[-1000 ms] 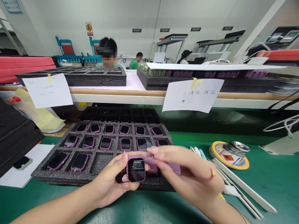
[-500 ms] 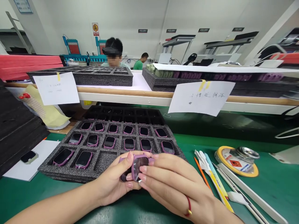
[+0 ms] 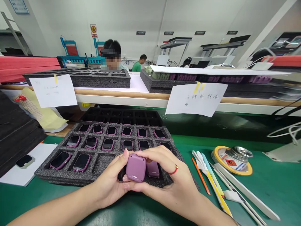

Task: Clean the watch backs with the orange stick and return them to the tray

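Both my hands are together over the front edge of a black foam tray (image 3: 94, 163). Between them is a purple smartwatch body (image 3: 135, 168) without straps, its back with small metal contacts facing me. My left hand (image 3: 114, 177) grips its left side, thumb at the top corner. A dark rounded edge, seemingly of another watch, shows at the left fingers. My right hand (image 3: 169, 175) curves round the right side, fingers over the top and thumb at the bottom. Just behind it a second purple watch back (image 3: 153, 169) shows; whether it is held or lies in the tray I cannot tell.
Several purple watches (image 3: 81, 162) sit screen up in the tray's pockets. A pale watch (image 3: 25, 161) lies on white paper at left. Right are an orange stick (image 3: 201, 175), brushes, tweezers, and a yellow tape roll (image 3: 231, 160). A shelf (image 3: 113, 94) crosses behind; people sit beyond.
The watch between my hands has turned from screen side to back side. My right hand has shifted from fingers across the screen to a grip round its right side.
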{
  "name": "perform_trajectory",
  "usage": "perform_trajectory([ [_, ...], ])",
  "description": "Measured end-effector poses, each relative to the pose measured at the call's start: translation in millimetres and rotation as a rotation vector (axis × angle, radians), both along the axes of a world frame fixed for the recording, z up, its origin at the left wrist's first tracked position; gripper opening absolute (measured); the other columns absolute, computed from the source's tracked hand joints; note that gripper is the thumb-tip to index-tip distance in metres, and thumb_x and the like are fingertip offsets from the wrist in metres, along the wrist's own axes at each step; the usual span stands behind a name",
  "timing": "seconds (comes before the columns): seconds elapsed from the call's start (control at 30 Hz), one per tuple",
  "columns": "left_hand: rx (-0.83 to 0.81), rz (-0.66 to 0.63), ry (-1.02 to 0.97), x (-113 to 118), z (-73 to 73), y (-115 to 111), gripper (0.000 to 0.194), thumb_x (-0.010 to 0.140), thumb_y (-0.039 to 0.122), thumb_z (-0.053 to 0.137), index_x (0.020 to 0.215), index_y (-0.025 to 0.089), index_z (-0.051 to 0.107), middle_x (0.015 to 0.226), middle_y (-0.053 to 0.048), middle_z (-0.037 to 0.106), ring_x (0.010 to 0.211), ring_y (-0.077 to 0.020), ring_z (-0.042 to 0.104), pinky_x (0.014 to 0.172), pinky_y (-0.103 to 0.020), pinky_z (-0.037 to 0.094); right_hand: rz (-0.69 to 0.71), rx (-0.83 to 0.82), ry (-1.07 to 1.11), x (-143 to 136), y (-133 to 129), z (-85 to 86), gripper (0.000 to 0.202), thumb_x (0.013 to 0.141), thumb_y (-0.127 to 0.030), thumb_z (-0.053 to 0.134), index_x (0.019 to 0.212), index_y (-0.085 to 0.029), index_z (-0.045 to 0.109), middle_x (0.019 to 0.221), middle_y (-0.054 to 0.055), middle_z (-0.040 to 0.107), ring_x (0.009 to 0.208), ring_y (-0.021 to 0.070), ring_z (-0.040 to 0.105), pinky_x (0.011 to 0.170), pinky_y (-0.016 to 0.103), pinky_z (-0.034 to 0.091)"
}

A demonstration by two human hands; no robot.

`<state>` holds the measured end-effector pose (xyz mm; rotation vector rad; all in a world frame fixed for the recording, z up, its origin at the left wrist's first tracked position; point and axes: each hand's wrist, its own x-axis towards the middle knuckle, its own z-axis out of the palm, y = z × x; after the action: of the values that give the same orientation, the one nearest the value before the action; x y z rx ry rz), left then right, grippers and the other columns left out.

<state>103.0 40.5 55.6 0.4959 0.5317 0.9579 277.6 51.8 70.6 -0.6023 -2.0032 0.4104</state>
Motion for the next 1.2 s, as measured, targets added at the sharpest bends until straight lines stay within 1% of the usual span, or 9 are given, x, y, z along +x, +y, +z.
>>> perform_trajectory([
  [0.23,-0.025,-0.036,-0.007,-1,-1.2,0,0.052,0.069,0.053,0.089,0.086,0.006,0.075,0.056,0.003,0.049,0.046,-0.0011,0.028,0.043,-0.010,0.032,0.022,-0.007,-0.047,0,5,-3.6,0.053,0.083,-0.020,0.079,0.131,-0.023,0.056,0.109,0.006,0.069,0.096,0.0200,0.064,0.085,0.035,0.054],
  [0.4,-0.080,0.308,0.072,-3,11.9,5,0.036,0.065,0.027,0.095,0.081,0.011,0.067,0.069,0.002,0.056,0.050,-0.0024,0.039,0.042,-0.010,0.035,-0.142,0.045,0.015,-1,7,-10.7,0.046,0.078,-0.017,0.074,0.121,-0.022,0.059,0.108,0.008,0.070,0.097,0.0233,0.066,0.085,0.040,0.056],
  [0.53,-0.030,0.507,0.189,-11,29.1,11,0.035,0.077,-0.001,0.077,0.106,0.015,0.066,0.092,-0.006,0.068,0.055,-0.0028,0.048,0.053,-0.011,0.046,-0.098,-0.066,-0.222,-4,12,-20.3,0.042,0.083,-0.022,0.074,0.124,-0.020,0.063,0.117,0.012,0.070,0.109,0.0302,0.064,0.093,0.052,0.055],
  [0.6,-0.028,0.525,0.203,-15,36.3,11,0.035,0.087,0.000,0.067,0.119,0.015,0.063,0.108,-0.013,0.070,0.059,-0.0040,0.053,0.056,-0.013,0.048,-0.075,-0.103,-0.370,-4,15,-24.6,0.039,0.088,-0.024,0.072,0.126,-0.021,0.066,0.128,0.012,0.068,0.123,0.0348,0.059,0.100,0.059,0.051],
  [0.7,-0.025,0.428,0.192,-16,40.3,9,0.021,0.102,0.022,0.050,0.111,0.011,0.066,0.105,-0.018,0.073,0.059,-0.0079,0.056,0.056,-0.017,0.050,-0.092,-0.088,-0.292,-1,20,-24.2,0.029,0.097,-0.022,0.061,0.125,-0.024,0.067,0.133,0.011,0.066,0.127,0.0305,0.058,0.105,0.056,0.049],
  [0.77,0.042,0.310,0.240,-15,37.7,6,0.036,0.104,0.037,0.043,0.093,0.012,0.067,0.080,-0.014,0.074,0.053,-0.0101,0.053,0.055,-0.020,0.049,-0.122,-0.078,-0.137,4,19,-17.7,0.029,0.099,-0.018,0.054,0.125,-0.025,0.066,0.128,0.010,0.068,0.121,0.0244,0.062,0.104,0.048,0.051],
  [0.87,0.186,0.151,0.380,-10,29.6,2,0.045,0.098,0.053,0.052,0.076,0.015,0.062,0.055,-0.005,0.063,0.045,-0.0089,0.043,0.046,-0.017,0.036,-0.139,-0.088,0.070,8,13,-2.7,0.022,0.098,-0.019,0.057,0.118,-0.026,0.064,0.116,0.006,0.070,0.112,0.0197,0.065,0.099,0.037,0.054],
  [1.0,0.163,0.036,0.377,-5,22.2,-2,0.050,0.084,0.065,0.068,0.085,0.015,0.069,0.069,-0.003,0.065,0.053,-0.0084,0.045,0.047,-0.017,0.032,0.034,-0.043,-0.015,9,2,10.5,0.034,0.083,-0.034,0.081,0.108,-0.024,0.061,0.118,0.008,0.068,0.111,0.0219,0.065,0.095,0.034,0.055],
  [1.2,0.132,-0.094,0.220,-5,16.5,2,0.044,0.084,0.057,0.074,0.094,0.014,0.075,0.079,-0.006,0.064,0.071,-0.0135,0.055,0.062,-0.022,0.043,0.051,-0.052,-0.104,5,0,9.9,0.013,0.087,-0.017,0.075,0.085,-0.023,0.064,0.116,0.006,0.070,0.108,0.0214,0.067,0.096,0.038,0.055],
])
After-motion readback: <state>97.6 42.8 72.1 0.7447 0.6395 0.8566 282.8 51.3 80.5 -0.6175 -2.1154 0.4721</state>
